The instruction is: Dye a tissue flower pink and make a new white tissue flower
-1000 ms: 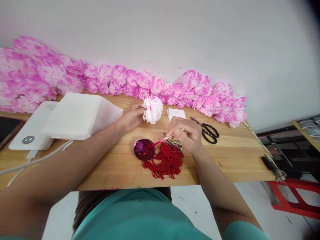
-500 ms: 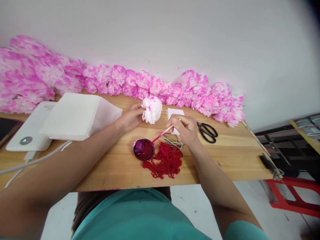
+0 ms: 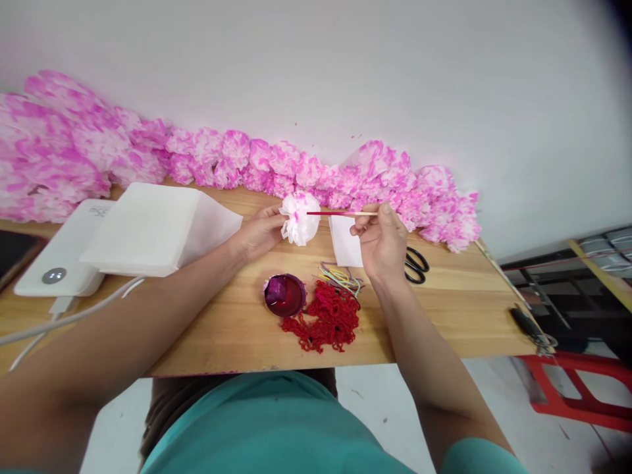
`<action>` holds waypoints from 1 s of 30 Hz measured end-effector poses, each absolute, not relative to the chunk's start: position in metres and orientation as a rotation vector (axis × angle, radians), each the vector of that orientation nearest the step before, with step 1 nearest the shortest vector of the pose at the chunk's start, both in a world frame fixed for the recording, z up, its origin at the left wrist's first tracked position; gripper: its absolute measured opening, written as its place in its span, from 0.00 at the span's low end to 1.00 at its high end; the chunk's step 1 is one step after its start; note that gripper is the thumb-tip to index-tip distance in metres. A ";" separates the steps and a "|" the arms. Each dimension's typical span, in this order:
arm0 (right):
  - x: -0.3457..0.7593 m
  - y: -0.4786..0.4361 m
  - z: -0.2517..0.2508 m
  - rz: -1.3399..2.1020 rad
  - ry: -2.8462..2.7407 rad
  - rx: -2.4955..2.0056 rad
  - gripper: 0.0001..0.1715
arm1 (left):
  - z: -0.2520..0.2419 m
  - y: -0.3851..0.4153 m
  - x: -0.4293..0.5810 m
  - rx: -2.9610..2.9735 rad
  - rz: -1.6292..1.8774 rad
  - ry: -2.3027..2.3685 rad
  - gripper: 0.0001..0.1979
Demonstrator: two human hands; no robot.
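My left hand is closed on a white paper flower that carries a few pink marks. Between the fingers of my right hand is a thin wooden stick, held level. Its red-stained end overlaps the flower in view; whether it touches the paper I cannot tell. Below them stands a small cup of dark red liquid with a purple lump inside. A tangle of red yarn lies beside the cup, with pale and yellow strings just behind it.
Pink and white paper flowers line the wall. At left, a stack of white paper rests on a white device with a cable. White sheets and black scissors are near my right hand. A red stool stands at right.
My right hand has lifted the stick out of the cup and moved up and right, bringing the stained end to the flower. My left hand and the flower stay almost still.
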State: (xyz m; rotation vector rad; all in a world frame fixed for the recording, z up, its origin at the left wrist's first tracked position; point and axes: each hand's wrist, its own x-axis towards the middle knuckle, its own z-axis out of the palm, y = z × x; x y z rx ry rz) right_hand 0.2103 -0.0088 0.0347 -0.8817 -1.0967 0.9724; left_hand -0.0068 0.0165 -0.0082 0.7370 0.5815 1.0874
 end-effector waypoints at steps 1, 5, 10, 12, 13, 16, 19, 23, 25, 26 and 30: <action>0.210 -0.009 0.035 0.973 -1.094 -0.882 0.20 | -0.008 0.017 -0.007 0.738 1.086 0.584 0.10; 0.210 -0.009 0.035 0.959 -1.104 -0.904 0.21 | -0.010 0.017 -0.007 0.733 1.089 0.589 0.10; 0.210 -0.008 0.033 0.956 -1.141 -0.893 0.21 | -0.010 0.017 -0.007 0.728 1.095 0.592 0.09; 0.210 -0.009 0.033 0.957 -1.146 -0.899 0.20 | -0.010 0.017 -0.007 0.730 1.097 0.589 0.09; 0.210 -0.009 0.034 0.959 -1.138 -0.902 0.20 | -0.010 0.017 -0.007 0.729 1.097 0.588 0.09; 0.209 -0.010 0.036 0.969 -1.093 -0.894 0.21 | -0.009 0.017 -0.006 0.718 1.099 0.590 0.09; 0.208 -0.010 0.037 0.989 -1.070 -0.864 0.21 | -0.009 0.016 -0.005 0.705 1.108 0.590 0.08; 0.208 -0.009 0.036 0.985 -1.078 -0.882 0.21 | -0.010 0.017 -0.005 0.709 1.099 0.600 0.08; 0.209 -0.009 0.035 0.977 -1.091 -0.898 0.21 | -0.010 0.017 -0.006 0.708 1.095 0.600 0.08; 0.209 -0.009 0.035 0.977 -1.096 -0.899 0.21 | -0.010 0.017 -0.006 0.706 1.096 0.598 0.08; 0.211 -0.008 0.034 0.971 -1.111 -0.875 0.20 | -0.010 0.017 -0.006 0.686 1.103 0.584 0.09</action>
